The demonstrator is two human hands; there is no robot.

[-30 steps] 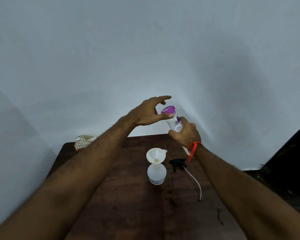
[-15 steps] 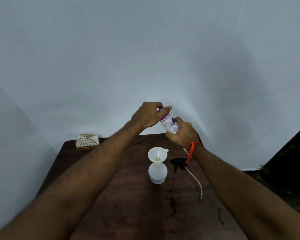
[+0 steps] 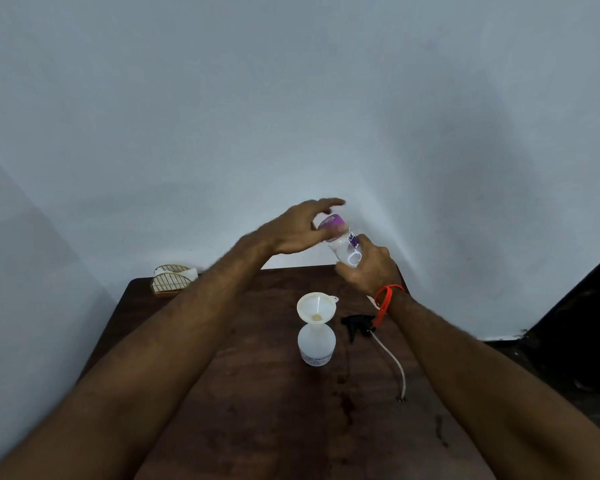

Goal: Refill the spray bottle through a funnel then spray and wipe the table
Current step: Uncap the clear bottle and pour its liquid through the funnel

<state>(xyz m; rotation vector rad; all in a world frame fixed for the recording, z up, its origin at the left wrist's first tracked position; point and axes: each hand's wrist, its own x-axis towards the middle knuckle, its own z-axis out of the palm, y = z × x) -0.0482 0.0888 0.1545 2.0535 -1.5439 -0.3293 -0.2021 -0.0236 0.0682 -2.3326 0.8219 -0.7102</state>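
A white spray bottle point(image 3: 316, 344) stands on the dark wooden table point(image 3: 250, 393) with a white funnel point(image 3: 316, 306) set in its neck. Its black trigger head point(image 3: 355, 322), with a long white dip tube point(image 3: 390, 358), lies on the table just to the right. Above them, near the wall, my right hand point(image 3: 369, 266) holds a small clear refill bottle point(image 3: 343, 242) tilted, gripping its lower part. My left hand point(image 3: 293, 230) curls around the bottle's purple cap point(image 3: 331, 223), thumb and fingers touching it. An orange band point(image 3: 383, 301) is on my right wrist.
A gold wire napkin holder point(image 3: 170, 282) with white napkins sits at the table's far left corner by the wall. The pale wall runs close behind the table. A dark area point(image 3: 568, 341) lies to the right of the table.
My left hand closed over the purple cap half a second ago and has now turned, with fingers spread again on the cap. The refill bottle stays in my right hand.
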